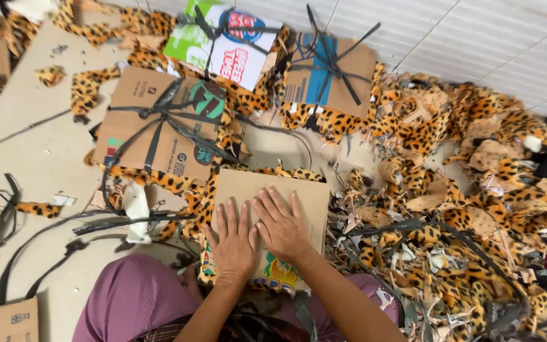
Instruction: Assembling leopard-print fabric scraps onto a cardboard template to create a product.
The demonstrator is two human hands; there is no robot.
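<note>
The person sits on the floor with both palms flat on a cardboard sheet (267,190) that lies right in front of their knees. The left hand (233,244) and the right hand (281,227) lie side by side, fingers spread and pointing away from the body, the right one overlapping the left a little at the thumb side. Neither hand is closed around anything — they are open and pressing down, it seems to keep the sheet flat over the stack of leopard-print fabric pieces (191,202) whose edges poke out along its left and far sides. A colourful printed patch shows at the sheet's near edge, under the wrists.

Just beyond lie three tied bundles — a brown one (159,120) bound with black strapping, a green-and-white printed one (223,41) and a smaller brown one (330,66) — each sandwiching the same spotted fabric between card. Loose black straps (7,221) trail across the floor to the left, well clear of the hands. To the right a deep heap of fabric scraps (463,209) and offcuts crowds up against the sheet's edge, with a strap running through it. Purple trousers (128,297) cover the knee below.
</note>
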